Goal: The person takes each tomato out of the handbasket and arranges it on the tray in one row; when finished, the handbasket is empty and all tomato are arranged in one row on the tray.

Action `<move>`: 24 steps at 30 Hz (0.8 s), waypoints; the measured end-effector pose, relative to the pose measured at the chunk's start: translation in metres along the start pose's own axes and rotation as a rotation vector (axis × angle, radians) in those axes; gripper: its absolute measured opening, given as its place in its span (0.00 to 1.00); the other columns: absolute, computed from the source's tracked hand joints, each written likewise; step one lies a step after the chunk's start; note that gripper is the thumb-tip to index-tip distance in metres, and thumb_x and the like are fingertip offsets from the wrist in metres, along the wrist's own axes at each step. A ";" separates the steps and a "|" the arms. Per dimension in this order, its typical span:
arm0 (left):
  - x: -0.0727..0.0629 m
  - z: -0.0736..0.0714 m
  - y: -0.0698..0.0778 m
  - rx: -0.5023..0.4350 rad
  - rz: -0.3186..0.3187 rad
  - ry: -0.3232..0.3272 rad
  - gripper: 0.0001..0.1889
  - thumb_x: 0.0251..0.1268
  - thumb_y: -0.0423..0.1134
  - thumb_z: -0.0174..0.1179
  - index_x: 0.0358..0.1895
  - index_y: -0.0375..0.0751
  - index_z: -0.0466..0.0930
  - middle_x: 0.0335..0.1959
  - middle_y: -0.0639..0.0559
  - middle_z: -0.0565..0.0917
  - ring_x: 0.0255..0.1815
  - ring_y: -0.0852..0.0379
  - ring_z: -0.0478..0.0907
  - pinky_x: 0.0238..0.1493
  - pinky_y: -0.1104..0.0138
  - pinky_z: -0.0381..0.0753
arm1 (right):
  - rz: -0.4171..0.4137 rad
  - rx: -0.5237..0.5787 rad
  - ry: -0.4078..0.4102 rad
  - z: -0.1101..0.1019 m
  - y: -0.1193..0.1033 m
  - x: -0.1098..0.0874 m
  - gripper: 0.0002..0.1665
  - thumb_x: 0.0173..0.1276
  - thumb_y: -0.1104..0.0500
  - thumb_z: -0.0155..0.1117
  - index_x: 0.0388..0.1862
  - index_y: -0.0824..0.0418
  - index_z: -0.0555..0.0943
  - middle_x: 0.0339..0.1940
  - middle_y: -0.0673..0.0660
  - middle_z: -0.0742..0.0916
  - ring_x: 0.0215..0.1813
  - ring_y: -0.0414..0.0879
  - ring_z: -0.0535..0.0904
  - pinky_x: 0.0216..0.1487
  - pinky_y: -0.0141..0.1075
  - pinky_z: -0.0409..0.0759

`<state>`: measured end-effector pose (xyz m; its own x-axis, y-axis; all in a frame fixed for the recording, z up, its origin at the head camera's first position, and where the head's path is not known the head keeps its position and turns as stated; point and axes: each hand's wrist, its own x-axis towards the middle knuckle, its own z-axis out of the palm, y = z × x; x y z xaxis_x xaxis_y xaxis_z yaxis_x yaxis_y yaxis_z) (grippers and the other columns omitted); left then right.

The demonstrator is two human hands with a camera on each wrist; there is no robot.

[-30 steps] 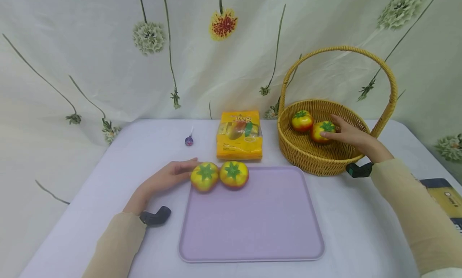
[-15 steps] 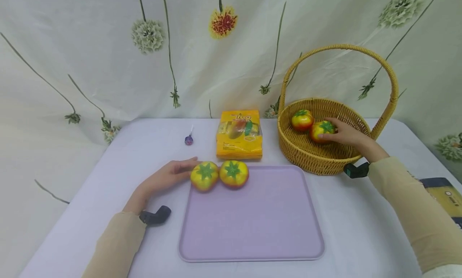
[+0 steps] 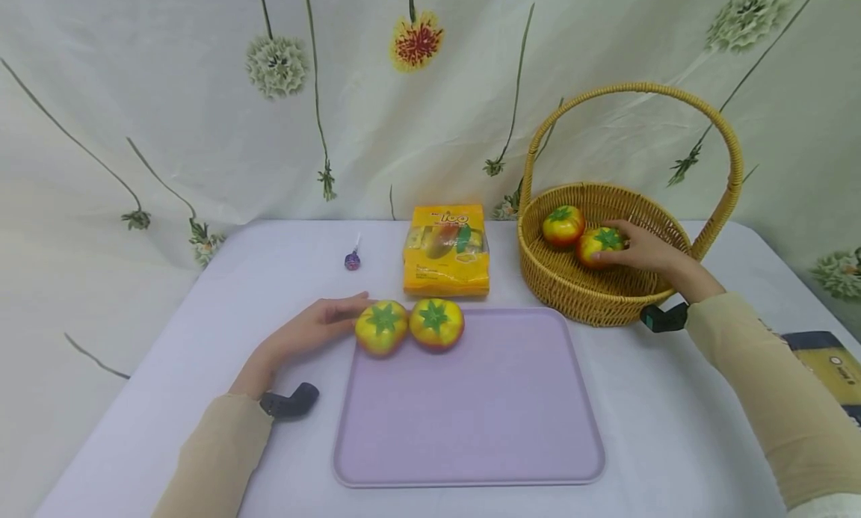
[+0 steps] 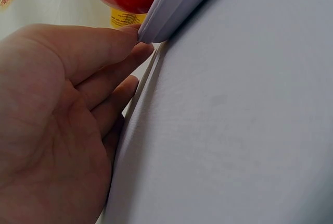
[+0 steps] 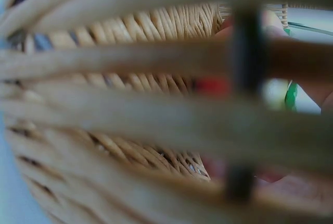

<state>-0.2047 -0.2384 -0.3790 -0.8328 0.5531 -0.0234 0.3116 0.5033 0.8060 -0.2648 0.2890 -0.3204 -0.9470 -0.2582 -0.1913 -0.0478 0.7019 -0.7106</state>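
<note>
Tan wicker basket (image 3: 572, 301) upper right: two round red-yellow fruits (image 3: 562, 227), right hand (image 3: 644, 251) grasping one; lilac tray (image 3: 471, 413): two more, left hand (image 3: 312, 326) uncurled.

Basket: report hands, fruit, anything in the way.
Right hand in basket, gripping its nearer fruit. Left hand at far-left corner of tray. Possible snags: second fruit close beside, handle arching above.

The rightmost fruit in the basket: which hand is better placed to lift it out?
Probably the right hand: it grips that fruit inside the basket. The left hand is away from it, at the far left corner of the tray.
</note>
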 end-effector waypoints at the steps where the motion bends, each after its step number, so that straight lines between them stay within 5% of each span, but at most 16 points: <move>1: 0.000 0.000 0.000 0.000 -0.001 -0.001 0.19 0.68 0.40 0.55 0.61 0.50 0.75 0.67 0.50 0.65 0.70 0.53 0.55 0.68 0.53 0.48 | -0.001 -0.003 0.000 0.000 0.000 0.000 0.49 0.66 0.49 0.61 0.72 0.70 0.46 0.64 0.76 0.59 0.60 0.66 0.59 0.61 0.58 0.59; 24: 0.000 0.001 -0.001 0.020 0.012 0.007 0.19 0.68 0.39 0.55 0.61 0.49 0.75 0.67 0.48 0.65 0.70 0.51 0.55 0.68 0.51 0.50 | -0.074 0.043 0.133 0.002 -0.011 -0.017 0.47 0.65 0.49 0.63 0.74 0.63 0.51 0.63 0.74 0.64 0.59 0.65 0.63 0.57 0.57 0.65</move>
<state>-0.2044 -0.2387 -0.3805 -0.8321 0.5546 -0.0094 0.3309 0.5100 0.7939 -0.2477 0.2845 -0.3109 -0.9752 -0.2160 -0.0483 -0.1080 0.6548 -0.7480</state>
